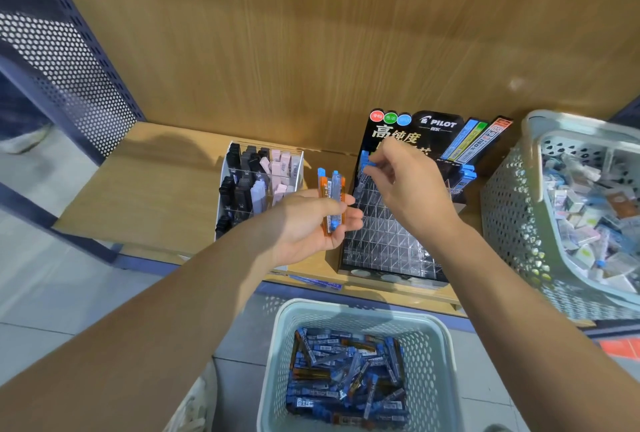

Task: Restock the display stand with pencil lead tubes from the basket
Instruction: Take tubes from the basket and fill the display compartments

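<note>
A black Pilot display stand (391, 244) with a clear grid of slots sits on the wooden shelf. A few blue-capped tubes stand in its back row at the left and right ends. My right hand (408, 185) pinches one blue-capped lead tube (367, 168) over the stand's back left corner. My left hand (311, 220) grips a bunch of orange and clear lead tubes (331, 199), upright, just left of the stand. Below the shelf, a pale green basket (273, 362) holds several blue lead tubes (346, 372).
A clear acrylic organiser (258, 185) with black, grey and pink items stands left of the stand. A larger perforated basket (512, 210) of mixed stationery sits on the shelf at right. A wooden back panel (311, 50) rises behind, and a perforated blue metal side panel (69, 68) is at left.
</note>
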